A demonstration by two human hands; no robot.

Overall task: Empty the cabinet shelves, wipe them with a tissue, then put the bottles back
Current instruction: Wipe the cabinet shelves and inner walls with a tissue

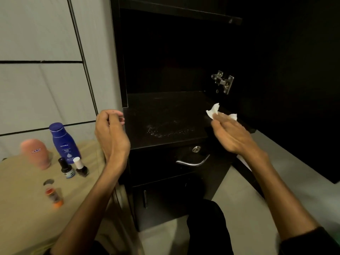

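The black cabinet's lower shelf (165,115) holds no bottles and shows pale dust specks near its front. My right hand (230,133) presses a crumpled white tissue (213,111) onto the shelf's right side. My left hand (112,133) hovers at the shelf's left front corner, fingers loosely curled, holding nothing. On the beige cloth (22,208) to the left stand a blue Nivea bottle (64,142), a pink bottle (36,153), a small dark dropper bottle (65,168), a white-capped nail polish bottle (81,167) and a small orange-based bottle (53,195).
A drawer with a metal handle (193,161) and a keyhole (196,149) sits below the shelf. The open cabinet door (294,89) stands at the right on a metal hinge (223,81). An upper shelf (180,11) lies above. A grey panelled wall (46,80) is at the left.
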